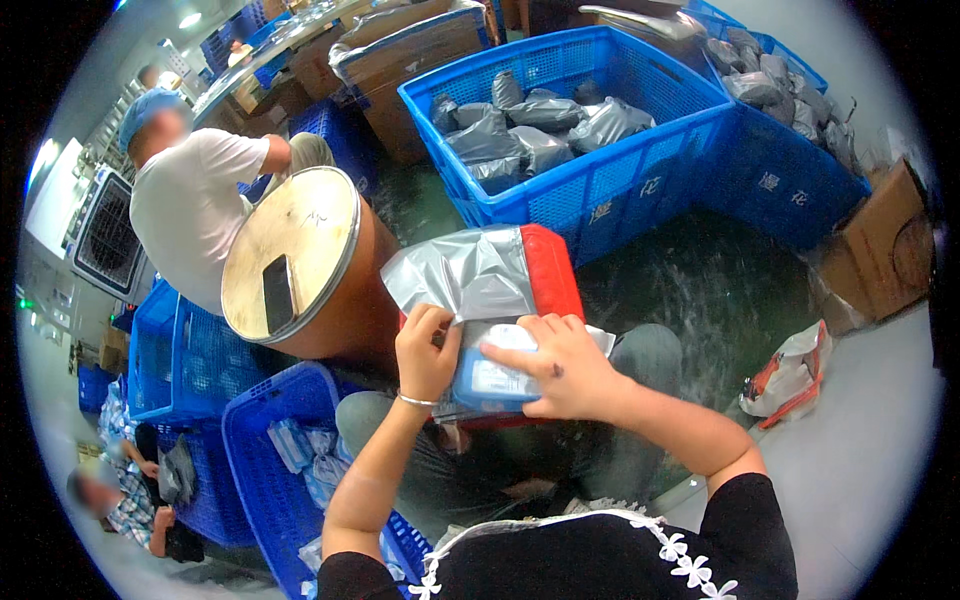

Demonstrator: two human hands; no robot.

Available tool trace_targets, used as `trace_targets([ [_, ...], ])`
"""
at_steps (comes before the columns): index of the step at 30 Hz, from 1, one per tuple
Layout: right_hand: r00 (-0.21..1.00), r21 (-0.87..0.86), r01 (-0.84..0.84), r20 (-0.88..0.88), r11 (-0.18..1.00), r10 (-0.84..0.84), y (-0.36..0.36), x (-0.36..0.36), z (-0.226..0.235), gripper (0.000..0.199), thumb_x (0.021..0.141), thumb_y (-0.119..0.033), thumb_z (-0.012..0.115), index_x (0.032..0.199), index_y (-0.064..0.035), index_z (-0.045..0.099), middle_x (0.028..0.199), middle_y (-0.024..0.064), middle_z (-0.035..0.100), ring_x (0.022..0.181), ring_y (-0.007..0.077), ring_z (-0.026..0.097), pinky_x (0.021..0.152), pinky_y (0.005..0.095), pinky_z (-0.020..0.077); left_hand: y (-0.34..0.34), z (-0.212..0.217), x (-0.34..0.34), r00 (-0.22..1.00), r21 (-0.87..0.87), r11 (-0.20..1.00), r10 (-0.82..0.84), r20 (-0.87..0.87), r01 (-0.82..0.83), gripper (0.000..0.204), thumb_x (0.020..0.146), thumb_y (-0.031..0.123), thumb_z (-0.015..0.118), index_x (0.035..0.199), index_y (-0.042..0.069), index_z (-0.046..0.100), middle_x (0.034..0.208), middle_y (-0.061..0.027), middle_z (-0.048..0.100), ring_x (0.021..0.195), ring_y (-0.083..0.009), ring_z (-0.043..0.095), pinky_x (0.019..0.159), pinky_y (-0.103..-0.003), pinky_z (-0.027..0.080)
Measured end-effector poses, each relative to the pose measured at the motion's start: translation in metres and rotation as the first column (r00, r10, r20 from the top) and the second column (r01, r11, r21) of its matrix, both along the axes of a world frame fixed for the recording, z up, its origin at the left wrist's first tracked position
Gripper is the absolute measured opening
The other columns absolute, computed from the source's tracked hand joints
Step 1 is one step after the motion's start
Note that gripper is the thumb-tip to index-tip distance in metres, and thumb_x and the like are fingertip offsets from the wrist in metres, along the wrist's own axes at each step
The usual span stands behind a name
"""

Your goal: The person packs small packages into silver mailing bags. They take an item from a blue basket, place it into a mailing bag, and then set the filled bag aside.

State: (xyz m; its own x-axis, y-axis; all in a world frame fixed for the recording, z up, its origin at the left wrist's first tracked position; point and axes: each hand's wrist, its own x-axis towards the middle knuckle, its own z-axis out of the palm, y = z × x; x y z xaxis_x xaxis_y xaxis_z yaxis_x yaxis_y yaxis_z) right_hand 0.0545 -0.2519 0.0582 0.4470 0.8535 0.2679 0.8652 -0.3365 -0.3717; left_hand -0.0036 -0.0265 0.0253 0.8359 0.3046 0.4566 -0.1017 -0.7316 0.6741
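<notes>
Left hand point(425, 350) pinching grey bag point(465, 272) | right hand point(560, 365) pressing blue packet point(492, 382)

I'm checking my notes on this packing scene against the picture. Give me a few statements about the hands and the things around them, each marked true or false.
1. The right hand presses on a blue and white packet. True.
2. The left hand grips the edge of a grey plastic bag. True.
3. The big blue crate ahead holds only cardboard boxes. False: it holds filled grey bags.
4. A dark phone lies on the round drum lid. True.
5. The left wrist is bare. False: it wears a thin bracelet.
</notes>
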Motion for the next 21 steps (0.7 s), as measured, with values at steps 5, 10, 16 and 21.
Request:
trace_targets([
  [5,0.941,-0.112,0.291,-0.147,0.950,-0.306,0.010,-0.005,0.002,0.081,0.064,-0.044,0.079,0.135,-0.0152,0.053,0.104,0.0182,0.058,0.095,0.0346,0.059,0.083,0.0433,0.0465,0.010,0.006,-0.025,0.982,0.389,0.907,0.111,0.151,-0.163,0.020,0.065,0.000,0.071,0.081,0.004,0.060,0.077,-0.0100,0.056,0.076,-0.0318,0.060,0.070,-0.040,0.049],
  [10,0.920,-0.069,0.388,-0.026,0.919,-0.390,0.019,-0.006,-0.005,0.088,0.063,-0.044,0.080,0.137,-0.0079,0.048,0.098,0.0179,0.058,0.091,0.0348,0.060,0.080,0.0448,0.0484,-0.017,0.014,-0.027,0.994,0.180,0.984,-0.020,0.106,0.001,0.012,0.073,-0.001,0.066,0.079,0.004,0.056,0.072,-0.0108,0.053,0.061,-0.0286,0.058,0.056,-0.037,0.048],
  [16,0.921,-0.023,0.380,-0.090,0.925,-0.380,0.023,-0.008,-0.003,0.086,0.061,-0.039,0.079,0.139,-0.0162,0.051,0.102,0.0195,0.055,0.093,0.0358,0.060,0.079,0.0445,0.0493,-0.036,-0.009,-0.040,0.975,0.364,0.931,-0.087,0.207,0.006,0.021,0.065,0.001,0.068,0.083,0.006,0.058,0.082,-0.0100,0.056,0.075,-0.0310,0.058,0.066,-0.040,0.048],
  [21,0.902,0.220,0.425,-0.187,0.878,-0.389,0.014,-0.017,-0.005,0.078,0.058,-0.034,0.081,0.131,-0.0177,0.060,0.103,0.0175,0.054,0.095,0.0349,0.058,0.082,0.0428,0.0479,-0.055,-0.017,-0.036,0.884,-0.150,0.903,0.427,0.192,-0.403,0.038,0.070,-0.003,0.063,0.107,-0.002,0.055,0.094,-0.0157,0.061,0.091,-0.0374,0.059,0.085,-0.042,0.048],
])
